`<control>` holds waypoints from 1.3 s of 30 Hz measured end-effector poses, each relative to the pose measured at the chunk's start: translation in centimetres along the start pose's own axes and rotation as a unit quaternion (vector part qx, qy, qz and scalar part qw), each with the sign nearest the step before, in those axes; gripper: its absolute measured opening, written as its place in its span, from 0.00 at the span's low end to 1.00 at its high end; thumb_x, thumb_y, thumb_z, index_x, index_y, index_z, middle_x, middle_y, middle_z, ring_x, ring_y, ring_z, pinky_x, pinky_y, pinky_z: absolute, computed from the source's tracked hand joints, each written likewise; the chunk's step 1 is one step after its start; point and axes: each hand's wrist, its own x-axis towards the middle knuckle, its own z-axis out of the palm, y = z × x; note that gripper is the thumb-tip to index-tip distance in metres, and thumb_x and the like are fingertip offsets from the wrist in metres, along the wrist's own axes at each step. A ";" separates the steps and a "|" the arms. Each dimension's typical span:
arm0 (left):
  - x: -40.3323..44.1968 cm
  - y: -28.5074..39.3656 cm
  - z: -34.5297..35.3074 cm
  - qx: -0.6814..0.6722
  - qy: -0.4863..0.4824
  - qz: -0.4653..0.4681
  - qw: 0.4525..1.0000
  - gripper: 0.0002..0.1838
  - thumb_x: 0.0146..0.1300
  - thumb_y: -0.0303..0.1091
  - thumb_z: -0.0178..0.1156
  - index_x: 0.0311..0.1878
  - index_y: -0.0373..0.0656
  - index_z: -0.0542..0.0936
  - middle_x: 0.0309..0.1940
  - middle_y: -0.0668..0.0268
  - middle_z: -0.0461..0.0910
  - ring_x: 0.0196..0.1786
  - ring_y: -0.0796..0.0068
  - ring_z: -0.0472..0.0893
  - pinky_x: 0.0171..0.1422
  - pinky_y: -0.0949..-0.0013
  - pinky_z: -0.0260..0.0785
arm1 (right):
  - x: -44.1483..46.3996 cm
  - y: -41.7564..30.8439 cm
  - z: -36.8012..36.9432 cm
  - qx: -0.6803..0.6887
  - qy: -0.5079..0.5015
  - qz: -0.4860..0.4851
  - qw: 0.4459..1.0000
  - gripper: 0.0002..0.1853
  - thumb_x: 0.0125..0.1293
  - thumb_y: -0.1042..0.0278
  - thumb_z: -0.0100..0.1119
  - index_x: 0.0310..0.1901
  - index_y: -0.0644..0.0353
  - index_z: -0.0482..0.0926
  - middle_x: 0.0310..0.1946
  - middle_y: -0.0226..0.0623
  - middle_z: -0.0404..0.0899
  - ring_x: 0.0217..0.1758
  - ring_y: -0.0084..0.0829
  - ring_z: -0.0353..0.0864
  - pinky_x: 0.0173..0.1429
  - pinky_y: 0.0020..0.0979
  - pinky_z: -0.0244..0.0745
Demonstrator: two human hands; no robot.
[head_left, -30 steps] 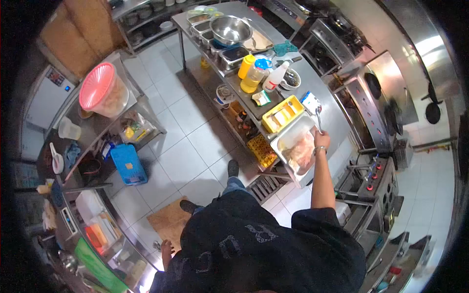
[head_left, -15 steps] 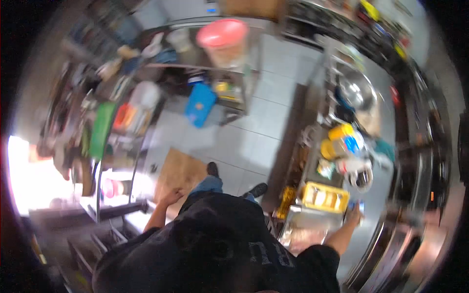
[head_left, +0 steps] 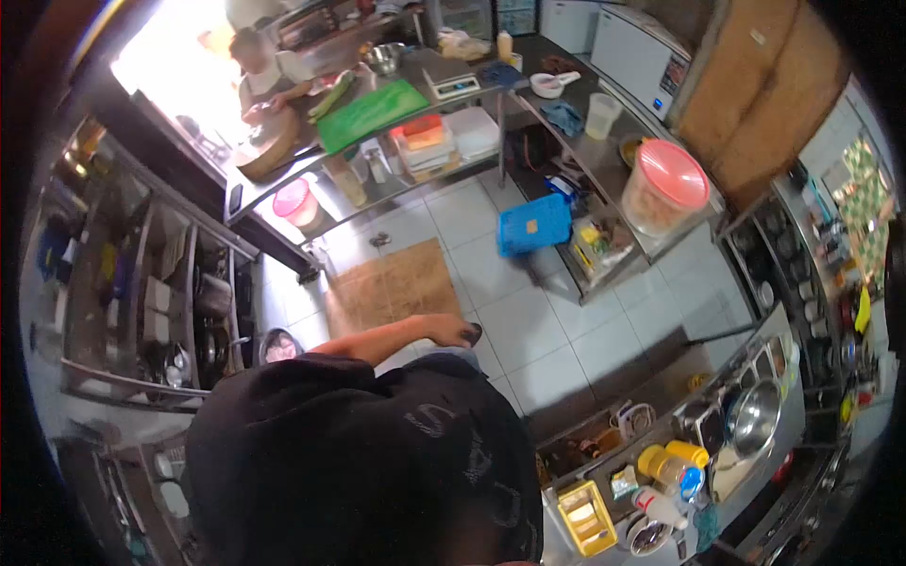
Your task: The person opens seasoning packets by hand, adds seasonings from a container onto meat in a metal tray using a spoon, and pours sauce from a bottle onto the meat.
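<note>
My left hand (head_left: 445, 330) reaches across the front of my body, above the tiled floor (head_left: 528, 325) and beside the brown floor mat (head_left: 396, 288). Its fingers look loosely apart, with no held object visible. A dark shape, probably a shoe tip, shows at the fingertips. My right hand is out of view, and my black shirt (head_left: 359, 462) covers much of the lower picture. At the lower right, a yellow basket (head_left: 563, 514) sits on the steel counter beside a blue-capped bottle (head_left: 691, 481) and yellow bottles.
Another person (head_left: 269, 75) works behind the far table with a green cutting board (head_left: 373, 115). A blue crate (head_left: 534, 226) juts out from a low shelf. A pink-lidded tub (head_left: 665, 184) stands on the table above. Shelves with pans (head_left: 212, 297) line the left side.
The view has swung left, bringing the other person and far table into sight. My left hand has come across my front. My right hand, earlier by the yellow basket, has left the view.
</note>
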 end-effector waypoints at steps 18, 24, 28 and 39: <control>0.9 22.7 -7.0 -0.678 0.007 0.343 0.650 0.57 0.60 0.47 0.71 0.79 0.47 0.40 0.66 0.61 0.65 0.68 0.65 0.68 0.70 0.61 0.65 | -39.8 -13.6 27.7 -0.029 -0.495 -0.380 0.781 0.28 0.70 0.64 0.58 0.68 0.64 0.63 0.69 0.48 0.64 0.70 0.41 0.66 0.74 0.41 0.58; -2.7 14.3 -11.2 -0.850 -0.002 0.170 0.498 0.38 0.60 0.45 0.69 0.69 0.44 0.65 0.58 0.63 0.77 0.58 0.69 0.79 0.64 0.60 0.72 | -44.5 -15.3 33.8 -0.099 -0.540 -0.546 0.633 0.13 0.68 0.67 0.61 0.51 0.59 0.85 0.55 0.49 0.78 0.56 0.46 0.77 0.60 0.41 0.71; -4.7 12.0 -12.0 -0.860 -0.022 0.121 0.496 0.37 0.59 0.45 0.70 0.70 0.49 0.66 0.57 0.67 0.78 0.56 0.72 0.80 0.60 0.65 0.73 | -45.2 -14.4 35.5 -0.119 -0.565 -0.542 0.611 0.09 0.61 0.75 0.67 0.43 0.62 0.85 0.40 0.40 0.80 0.46 0.41 0.78 0.51 0.37 0.73; -4.4 10.1 -13.9 -0.870 -0.013 0.022 0.492 0.31 0.59 0.45 0.70 0.63 0.44 0.73 0.53 0.63 0.81 0.55 0.70 0.80 0.63 0.64 0.71 | -47.1 -13.1 37.5 -0.090 -0.530 -0.615 0.576 0.07 0.64 0.75 0.64 0.43 0.65 0.84 0.39 0.43 0.78 0.42 0.41 0.79 0.46 0.37 0.74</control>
